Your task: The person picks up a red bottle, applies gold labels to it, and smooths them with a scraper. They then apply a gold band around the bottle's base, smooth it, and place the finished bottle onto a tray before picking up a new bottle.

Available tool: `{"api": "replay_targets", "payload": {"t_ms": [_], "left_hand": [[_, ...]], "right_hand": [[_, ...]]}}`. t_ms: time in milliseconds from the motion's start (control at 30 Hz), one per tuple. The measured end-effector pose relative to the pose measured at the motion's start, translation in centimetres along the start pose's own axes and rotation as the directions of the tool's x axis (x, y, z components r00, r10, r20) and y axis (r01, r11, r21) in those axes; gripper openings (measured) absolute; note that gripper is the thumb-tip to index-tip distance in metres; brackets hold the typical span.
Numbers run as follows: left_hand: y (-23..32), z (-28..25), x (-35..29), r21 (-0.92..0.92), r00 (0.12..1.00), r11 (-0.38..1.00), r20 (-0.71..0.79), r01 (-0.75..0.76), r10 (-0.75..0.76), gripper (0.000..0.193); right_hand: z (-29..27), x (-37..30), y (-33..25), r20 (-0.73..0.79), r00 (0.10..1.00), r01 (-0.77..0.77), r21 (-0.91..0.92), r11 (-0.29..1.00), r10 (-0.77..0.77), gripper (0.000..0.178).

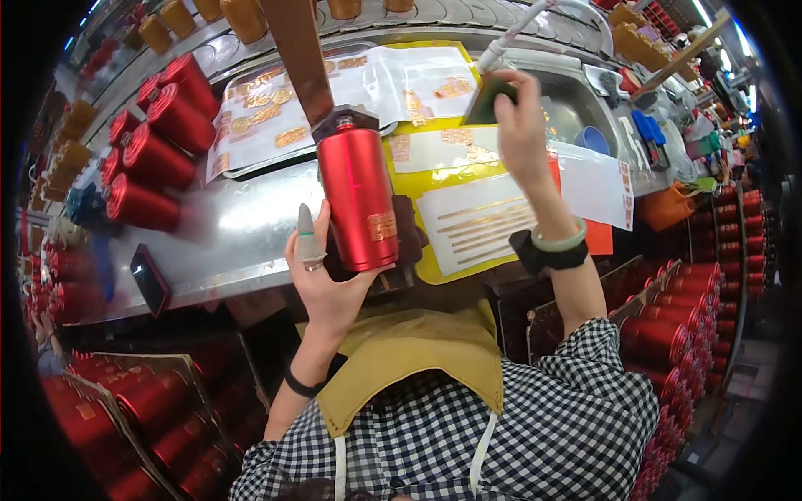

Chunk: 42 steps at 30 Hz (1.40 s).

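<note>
My left hand (327,292) supports a shiny red metal canister (355,184) at its lower end, thumb under the base. One finger wears a grey and white finger cover (308,234). A small gold sticker (382,226) is on the canister's side near the base. The canister's far end meets a dark fixture (338,119) on a brown upright post. My right hand (524,125) pinches a flat dark green pad (484,102) beside the white faucet (494,54). Beneath that arm lie white sheets with gold stickers (451,138) and a sheet of gold strips (484,225) on a yellow mat (434,263).
Several red canisters (159,146) lie at the left of the metal counter (259,209), near a phone (150,280). A sink (572,92) holding a blue bowl (591,139) is at the right. Crates of red canisters (677,326) flank me. A conveyor (468,18) runs along the back.
</note>
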<state>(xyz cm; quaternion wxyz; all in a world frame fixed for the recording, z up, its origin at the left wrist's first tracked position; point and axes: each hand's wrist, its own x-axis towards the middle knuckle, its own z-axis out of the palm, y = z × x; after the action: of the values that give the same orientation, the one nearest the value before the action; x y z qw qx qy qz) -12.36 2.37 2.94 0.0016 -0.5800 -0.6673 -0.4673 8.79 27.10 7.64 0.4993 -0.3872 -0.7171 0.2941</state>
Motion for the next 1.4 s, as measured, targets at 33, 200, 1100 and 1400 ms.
{"api": "replay_targets", "payload": {"t_ms": [33,200,1100,1400], "left_hand": [[0.3,-0.1,0.2,-0.017,0.999,0.999,0.019,0.035,-0.035,0.103],[-0.1,0.1,-0.1,-0.128,0.986,0.979,0.073,0.157,-0.148,0.108],[-0.1,0.0,-0.1,-0.123,0.976,0.973,0.115,0.198,-0.184,0.113],[0.0,-0.3,0.1,-0.035,0.982,0.988,0.115,0.153,-0.148,0.111]], "right_hand": [[-2.0,1.2,2.9,-0.083,0.99,0.103,-0.146,0.984,-0.116,0.032],[-4.6,-1.5,4.0,0.383,0.911,0.154,-0.662,0.734,0.155,0.024],[-7.0,-2.4,9.9,0.286,0.934,0.118,-0.811,0.574,0.212,0.04],[-11.0,5.3,17.2,0.45,0.543,-0.319,-0.671,0.67,0.709,0.037]]}}
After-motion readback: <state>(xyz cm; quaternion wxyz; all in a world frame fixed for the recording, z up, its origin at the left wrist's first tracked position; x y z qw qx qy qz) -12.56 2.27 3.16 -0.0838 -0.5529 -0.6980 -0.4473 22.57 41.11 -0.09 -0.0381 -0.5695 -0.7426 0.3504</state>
